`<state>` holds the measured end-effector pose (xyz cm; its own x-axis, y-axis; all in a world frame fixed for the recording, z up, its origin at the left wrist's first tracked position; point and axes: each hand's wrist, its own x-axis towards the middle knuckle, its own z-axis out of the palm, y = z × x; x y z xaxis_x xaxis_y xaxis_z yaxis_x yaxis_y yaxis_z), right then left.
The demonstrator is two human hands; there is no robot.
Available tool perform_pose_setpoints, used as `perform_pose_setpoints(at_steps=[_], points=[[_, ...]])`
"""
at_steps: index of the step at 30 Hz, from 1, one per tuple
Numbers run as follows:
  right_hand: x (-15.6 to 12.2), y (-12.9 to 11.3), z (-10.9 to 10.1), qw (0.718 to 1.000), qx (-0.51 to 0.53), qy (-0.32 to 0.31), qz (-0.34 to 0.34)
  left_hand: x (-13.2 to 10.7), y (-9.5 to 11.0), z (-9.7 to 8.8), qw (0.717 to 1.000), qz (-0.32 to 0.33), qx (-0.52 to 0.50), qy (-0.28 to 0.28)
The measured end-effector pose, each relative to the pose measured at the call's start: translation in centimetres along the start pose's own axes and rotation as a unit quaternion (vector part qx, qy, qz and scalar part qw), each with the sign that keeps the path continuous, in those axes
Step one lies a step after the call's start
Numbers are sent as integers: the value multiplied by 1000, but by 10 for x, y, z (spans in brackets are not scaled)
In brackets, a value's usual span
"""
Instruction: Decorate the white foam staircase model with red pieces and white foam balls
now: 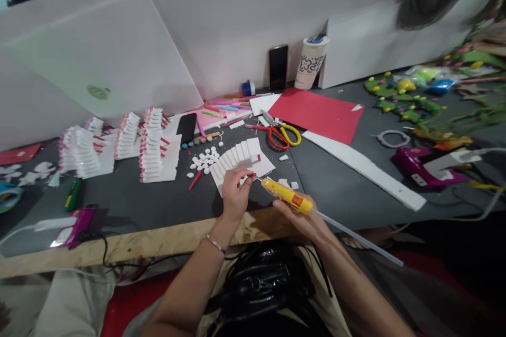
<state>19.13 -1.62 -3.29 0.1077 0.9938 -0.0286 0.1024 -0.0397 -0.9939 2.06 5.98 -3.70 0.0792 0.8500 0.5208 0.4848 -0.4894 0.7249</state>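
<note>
My left hand (234,195) is closed, pinching a small red piece (250,175) just above the table's front edge. My right hand (303,220) grips a yellow glue gun (285,196) whose nozzle points left at that red piece; a clear glue stick (356,238) trails from its back. Just beyond my left hand lies a white foam sheet with a row of stepped white strips (237,158), one tipped red. A scatter of small white foam bits (203,160) lies to its left.
Finished white-and-red stepped foam pieces (152,147) stand at the left. Red-and-yellow scissors (281,134), a red sheet (320,113), a black phone (186,127), markers, a paper cup (310,63) and a long white foam strip (363,168) lie behind. Purple glue guns (419,166) rest at both sides.
</note>
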Motion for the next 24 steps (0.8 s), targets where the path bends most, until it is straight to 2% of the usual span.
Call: perform_pose_setpoints(at_steps=[4, 8, 11, 14, 20, 24], points=[[3, 6, -4, 998, 45, -39, 11, 1, -1, 2, 998, -40, -40, 21], [13, 16, -7, 988, 136, -65, 20, 3, -3, 5, 977, -148, -148, 36], [17, 20, -4, 986, 151, -67, 15, 6, -1, 6, 932, -257, -253, 42], [15, 20, 2, 993, 98, -69, -5, 9, 3, 5, 875, -323, -358, 39], [10, 25, 12, 994, -53, -16, -89, 14, 10, 0, 771, -389, -504, 21], [10, 32, 13, 989, -95, 19, -115, 14, 9, -1, 737, -407, -539, 4]])
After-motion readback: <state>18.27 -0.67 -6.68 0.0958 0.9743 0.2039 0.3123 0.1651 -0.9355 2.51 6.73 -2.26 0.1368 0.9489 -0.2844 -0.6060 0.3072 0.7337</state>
